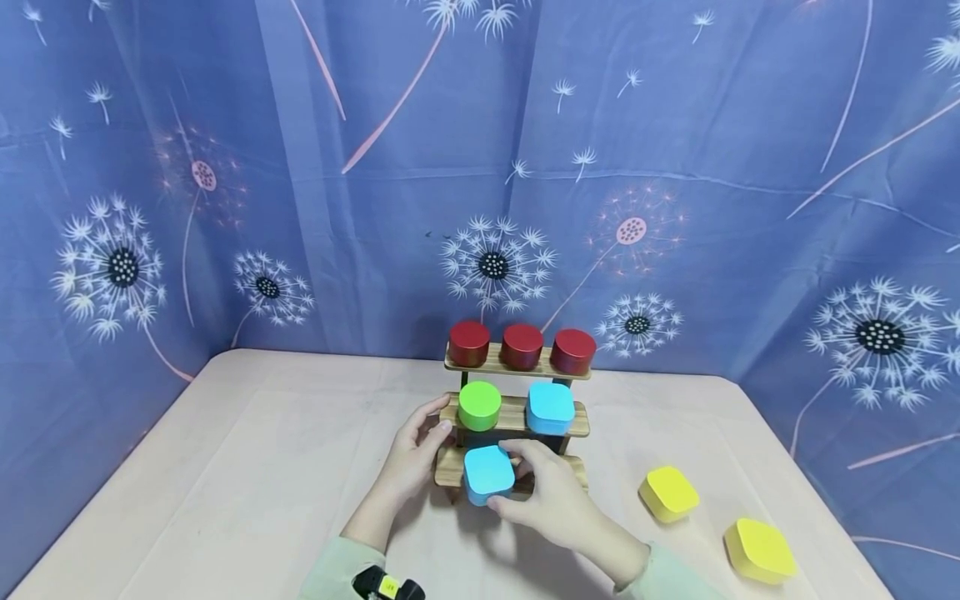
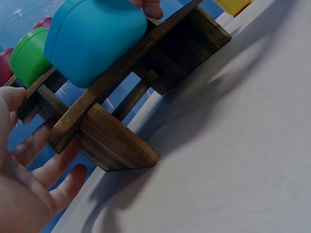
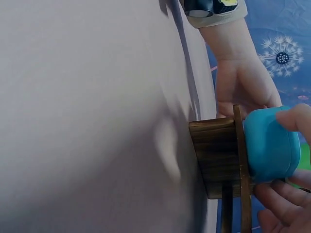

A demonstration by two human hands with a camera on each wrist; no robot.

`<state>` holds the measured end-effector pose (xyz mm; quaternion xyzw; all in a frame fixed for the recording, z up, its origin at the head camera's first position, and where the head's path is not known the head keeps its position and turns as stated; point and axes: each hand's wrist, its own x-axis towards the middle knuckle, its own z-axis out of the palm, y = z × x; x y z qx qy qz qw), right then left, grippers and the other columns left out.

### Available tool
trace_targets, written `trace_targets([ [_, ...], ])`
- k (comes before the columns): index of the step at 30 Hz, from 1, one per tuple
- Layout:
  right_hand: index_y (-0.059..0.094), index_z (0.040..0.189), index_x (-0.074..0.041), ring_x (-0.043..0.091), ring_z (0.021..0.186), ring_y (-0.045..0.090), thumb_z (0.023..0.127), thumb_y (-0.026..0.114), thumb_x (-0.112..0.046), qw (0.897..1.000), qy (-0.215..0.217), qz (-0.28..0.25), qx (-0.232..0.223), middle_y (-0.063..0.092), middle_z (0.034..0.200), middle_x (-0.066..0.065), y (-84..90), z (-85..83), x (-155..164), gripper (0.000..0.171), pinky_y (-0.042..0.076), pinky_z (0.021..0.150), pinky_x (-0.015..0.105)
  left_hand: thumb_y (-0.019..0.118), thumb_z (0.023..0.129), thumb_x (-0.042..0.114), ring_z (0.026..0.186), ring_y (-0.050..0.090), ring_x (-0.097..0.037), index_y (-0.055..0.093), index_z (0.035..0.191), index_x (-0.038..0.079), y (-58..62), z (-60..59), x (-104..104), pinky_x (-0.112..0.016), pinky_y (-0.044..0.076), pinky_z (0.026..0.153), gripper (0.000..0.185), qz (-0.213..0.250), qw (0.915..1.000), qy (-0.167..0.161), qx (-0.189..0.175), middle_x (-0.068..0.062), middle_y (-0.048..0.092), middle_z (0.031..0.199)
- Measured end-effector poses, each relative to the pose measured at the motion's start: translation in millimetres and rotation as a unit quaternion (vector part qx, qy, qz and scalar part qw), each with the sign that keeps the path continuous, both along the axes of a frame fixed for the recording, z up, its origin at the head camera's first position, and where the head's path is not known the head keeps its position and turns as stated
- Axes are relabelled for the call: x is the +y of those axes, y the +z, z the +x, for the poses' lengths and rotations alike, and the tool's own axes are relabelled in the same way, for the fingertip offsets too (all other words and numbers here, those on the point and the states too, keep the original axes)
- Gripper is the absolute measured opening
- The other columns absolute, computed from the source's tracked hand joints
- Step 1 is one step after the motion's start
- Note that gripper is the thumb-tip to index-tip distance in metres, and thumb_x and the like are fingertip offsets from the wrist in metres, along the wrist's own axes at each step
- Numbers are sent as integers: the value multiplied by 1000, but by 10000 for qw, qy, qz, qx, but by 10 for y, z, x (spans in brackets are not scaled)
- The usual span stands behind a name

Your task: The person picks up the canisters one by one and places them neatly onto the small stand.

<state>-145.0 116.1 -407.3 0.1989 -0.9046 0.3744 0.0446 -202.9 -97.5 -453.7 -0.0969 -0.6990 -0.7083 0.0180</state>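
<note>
The rounded-square blue tin (image 1: 488,472) sits on the wooden stepped rack's (image 1: 448,471) lowest step, pinched by the right hand (image 1: 550,496) (nearer); the left hand (image 1: 411,457), fingers spread, steadies the rack's left end.

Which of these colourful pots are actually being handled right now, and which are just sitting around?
In hand:
right hand grips the blue tin on the lowest shelf
left hand steadies the wooden rack

Lying about:
three red tins
green tin
second blue tin
two yellow tins on the table
</note>
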Motion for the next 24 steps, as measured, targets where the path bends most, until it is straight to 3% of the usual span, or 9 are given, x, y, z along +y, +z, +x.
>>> trace_targets([
  [7, 56, 123, -10, 7, 84, 60, 71, 82, -31, 9999, 38, -138, 70, 62, 106, -2, -17, -25, -35, 62, 51, 70, 22, 52, 97, 14, 99, 55, -15, 46, 138, 10, -4, -8, 0, -20, 47, 88, 41, 14, 10000, -20, -78, -20, 55, 122],
  [16, 55, 119, -11, 9, 83, 61, 71, 81, -41, 9997, -170, -172, -87, 61, 110, 0, -35, -42, -135, 62, 49, 68, 20, 52, 97, 13, 99, 53, -13, 47, 138, 10, 3, 0, 0, -19, 47, 87, 41, 14, 10000, -21, -79, -20, 54, 122],
  [24, 54, 115, -11, 11, 82, 60, 70, 80, -47, 9992, -281, -171, -211, 59, 98, -2, -19, -67, -202, 63, 49, 67, 20, 53, 97, 14, 99, 54, -13, 47, 138, 11, -2, -10, -1, -20, 47, 86, 41, -12, 9999, -15, -106, -20, 54, 120],
])
